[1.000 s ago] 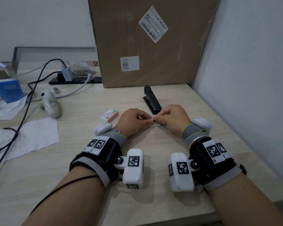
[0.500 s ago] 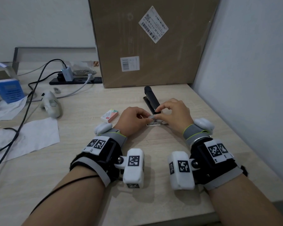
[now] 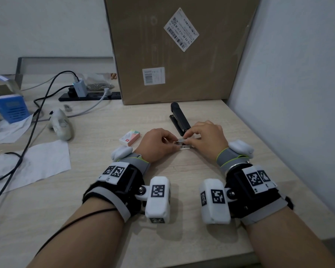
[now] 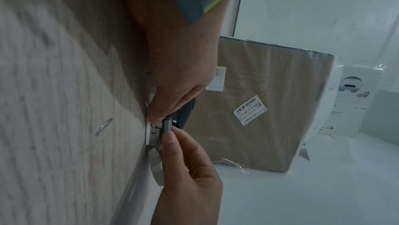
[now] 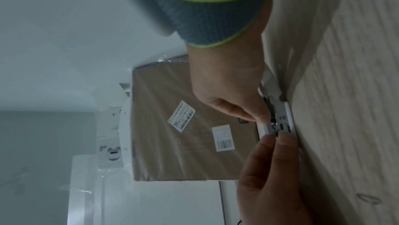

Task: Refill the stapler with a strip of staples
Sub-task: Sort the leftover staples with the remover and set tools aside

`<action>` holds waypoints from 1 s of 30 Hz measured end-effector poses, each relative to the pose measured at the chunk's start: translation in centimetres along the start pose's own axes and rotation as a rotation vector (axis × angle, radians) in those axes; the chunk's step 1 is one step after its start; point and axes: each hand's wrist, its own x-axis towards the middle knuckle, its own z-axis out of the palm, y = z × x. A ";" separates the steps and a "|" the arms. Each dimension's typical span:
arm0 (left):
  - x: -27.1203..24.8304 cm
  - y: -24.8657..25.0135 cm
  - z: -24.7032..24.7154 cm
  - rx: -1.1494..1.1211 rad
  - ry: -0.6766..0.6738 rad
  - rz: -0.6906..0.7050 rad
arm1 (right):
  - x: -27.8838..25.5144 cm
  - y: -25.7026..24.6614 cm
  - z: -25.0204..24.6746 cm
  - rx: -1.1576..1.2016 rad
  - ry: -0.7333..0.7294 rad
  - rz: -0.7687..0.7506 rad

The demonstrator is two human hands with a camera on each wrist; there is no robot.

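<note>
While the head view showed both hands meeting on the desk (image 3: 182, 190), it hid most of what lay between the fingertips. The left hand (image 3: 155, 145) had its fingers curled, pinching the near end of a grey strip of staples (image 3: 181, 140); the right hand (image 3: 205, 138) pinched the same strip from the other side with thumb and forefinger. Just beyond the right hand's fingertips stretched the black stapler (image 3: 179, 118), its top swung open and lying back toward the cardboard box (image 3: 178, 51), while its white base sat under the fingers.

Only the wrist views made the metal parts plain. From the left wrist, the strip (image 4: 168, 124) stood just above the stapler's metal channel (image 4: 154, 132), with the left thumb touching its end. From the right wrist, the same strip (image 5: 270, 128) appeared beside the channel, and whether it had seated in it I could not tell.

To the left of the left hand, near it, lay a small staple box (image 3: 129, 137), seen only from the head. Farther left sat white paper (image 3: 33, 163) and dark cables (image 3: 37, 113).
</note>
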 end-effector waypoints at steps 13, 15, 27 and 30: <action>0.0 -0.2 0.0 0.005 -0.012 0.020 | 0.1 -0.2 0.4 0.064 -0.061 0.034; 0.0 -0.1 0.0 0.003 -0.012 0.021 | 0.2 -0.2 0.5 0.118 -0.065 0.057; -0.1 0.0 -0.1 -0.008 -0.006 0.020 | 0.0 -0.2 0.1 0.135 -0.058 0.074; 0.0 -0.1 -0.1 0.016 -0.017 0.015 | 0.0 0.0 -0.1 0.138 0.024 0.108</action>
